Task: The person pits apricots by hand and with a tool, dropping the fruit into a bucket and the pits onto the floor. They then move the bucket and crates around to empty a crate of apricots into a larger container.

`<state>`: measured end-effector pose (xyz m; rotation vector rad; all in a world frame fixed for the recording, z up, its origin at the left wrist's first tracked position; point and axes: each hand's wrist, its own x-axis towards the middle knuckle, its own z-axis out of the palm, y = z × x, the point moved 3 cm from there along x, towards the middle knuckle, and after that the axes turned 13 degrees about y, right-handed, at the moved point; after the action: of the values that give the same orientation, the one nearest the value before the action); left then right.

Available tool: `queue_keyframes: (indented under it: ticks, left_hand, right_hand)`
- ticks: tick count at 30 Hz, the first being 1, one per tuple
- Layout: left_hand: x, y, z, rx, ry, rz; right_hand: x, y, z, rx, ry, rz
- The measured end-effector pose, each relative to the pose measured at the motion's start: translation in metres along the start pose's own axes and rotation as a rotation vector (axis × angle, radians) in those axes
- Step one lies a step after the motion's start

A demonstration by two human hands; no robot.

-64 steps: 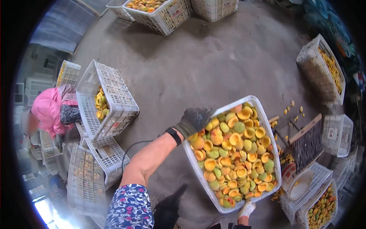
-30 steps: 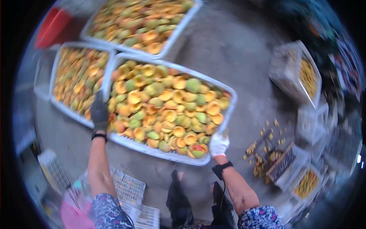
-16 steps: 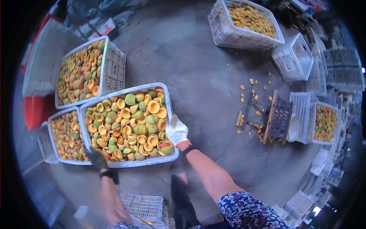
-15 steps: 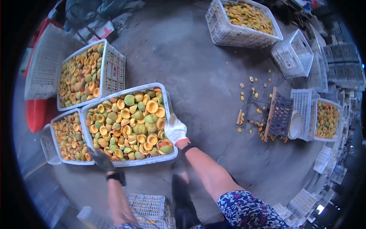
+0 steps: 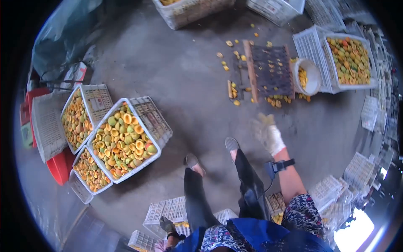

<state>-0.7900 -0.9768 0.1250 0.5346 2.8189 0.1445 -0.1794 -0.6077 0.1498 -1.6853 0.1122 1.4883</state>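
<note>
My right hand (image 5: 268, 134), in a white glove, is held out in front of me, slightly blurred. Its fingers look apart and nothing shows in it. Just beyond it stands a low stool-like seat of dark woven straps (image 5: 273, 71) on a wooden frame, with a white bucket (image 5: 312, 77) holding yellow pieces beside it. My left hand (image 5: 168, 226), in a dark glove, hangs low at my side, near a white crate (image 5: 166, 210). Its fingers look loosely apart, with nothing visible in them. To the left, a white crate (image 5: 156, 119) is full of halved, hollowed peaches (image 5: 121, 143).
Two more peach-filled crates (image 5: 77, 119) (image 5: 91, 170) adjoin it, near a red tub (image 5: 60, 166). Another full crate (image 5: 348, 61) stands at right. Fruit scraps (image 5: 235, 90) lie on the concrete floor (image 5: 176, 63). Crates stand at the top edge and behind me.
Both hands have left the large peach crate: the right swung out to the right, the left dropped to my side. My view has turned right, towards the strapped seat.
</note>
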Motion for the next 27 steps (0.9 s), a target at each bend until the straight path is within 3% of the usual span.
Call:
queue_keyframes:
  ticks: [3, 4, 5, 7, 8, 10, 12, 14, 16, 18, 20, 23, 24, 27]
  left_hand:
    - [0.022, 0.004, -0.025, 0.102, -0.037, 0.196]
    - [0.032, 0.019, -0.024, -0.018, -0.088, -0.002]
    - [0.025, 0.056, -0.025, -0.223, -0.081, 0.043]
    - [0.087, 0.046, 0.004, -0.281, -0.094, 0.206]
    - [0.080, 0.068, 0.003, -0.294, -0.071, 0.206]
    - [0.063, 0.141, -0.004, -0.347, -0.253, 0.177]
    - [0.041, 0.178, -0.027, -0.286, -0.225, 0.131]
    - [0.043, 0.185, -0.035, -0.233, -0.224, 0.096]
    - [0.050, 0.147, -0.045, -0.179, -0.240, 0.534]
    - [0.029, 0.130, -0.064, -0.014, -0.107, 0.709]
    - [-0.001, 0.127, -0.081, -0.174, -0.170, 0.184]
    - [-0.007, 0.112, -0.080, -0.118, -0.180, 0.138]
    - [-0.012, 0.114, -0.069, 0.083, -0.153, 0.377]
    - [-0.014, 0.149, -0.029, 0.235, -0.197, 0.461]
  right_hand:
    - [-0.084, -0.063, 0.012, 0.333, -0.317, -0.135]
    - [-0.104, -0.076, 0.018, 0.395, -0.398, -0.152]
    - [-0.119, -0.093, 0.023, 0.458, -0.492, -0.188]
    - [-0.162, -0.115, 0.033, 0.485, -0.526, -0.287]
    - [-0.180, -0.132, 0.036, 0.489, -0.572, -0.379]
    - [-0.220, -0.176, 0.050, 0.702, -1.024, -0.516]
    - [-0.248, -0.204, 0.050, 0.711, -1.200, -0.600]
    - [-0.266, -0.225, 0.050, 0.683, -1.240, -0.645]
    - [-0.276, -0.238, 0.050, 0.634, -1.225, -0.671]
    - [-0.280, -0.250, 0.049, 0.580, -1.191, -0.693]
    - [-0.278, -0.259, 0.054, 0.531, -1.141, -0.700]
    - [-0.267, -0.263, 0.070, 0.455, -1.079, -0.689]
    - [-0.262, -0.264, 0.077, 0.430, -1.062, -0.682]
    - [-0.241, -0.264, 0.103, 0.341, -0.983, -0.661]
